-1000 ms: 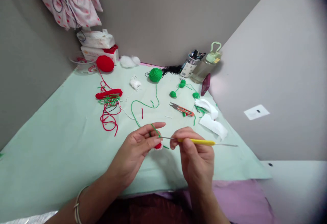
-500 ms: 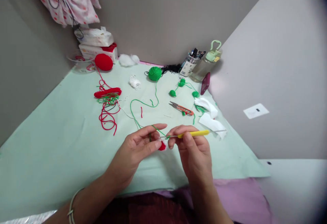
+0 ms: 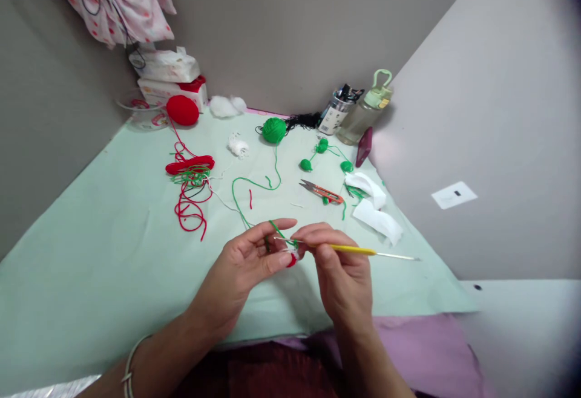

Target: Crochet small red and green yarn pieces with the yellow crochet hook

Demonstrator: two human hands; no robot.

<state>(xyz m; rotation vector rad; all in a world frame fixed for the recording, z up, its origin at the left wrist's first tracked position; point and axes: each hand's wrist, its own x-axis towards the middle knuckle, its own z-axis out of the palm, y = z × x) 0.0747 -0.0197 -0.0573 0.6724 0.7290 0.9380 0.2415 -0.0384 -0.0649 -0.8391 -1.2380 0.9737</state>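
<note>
My left hand pinches a small red crochet piece above the mint-green tabletop; my right hand grips a yellow crochet hook. Grey walls enclose the corner, with green yarn ball behind.

Yellow crochet hook, green yarn, seemingly.

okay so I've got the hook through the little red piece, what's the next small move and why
Probably draw the crochet hook back toward the right hand. Its tip pokes out past the small red piece pinched in the left hand, and the green yarn crosses the shaft there.
</note>
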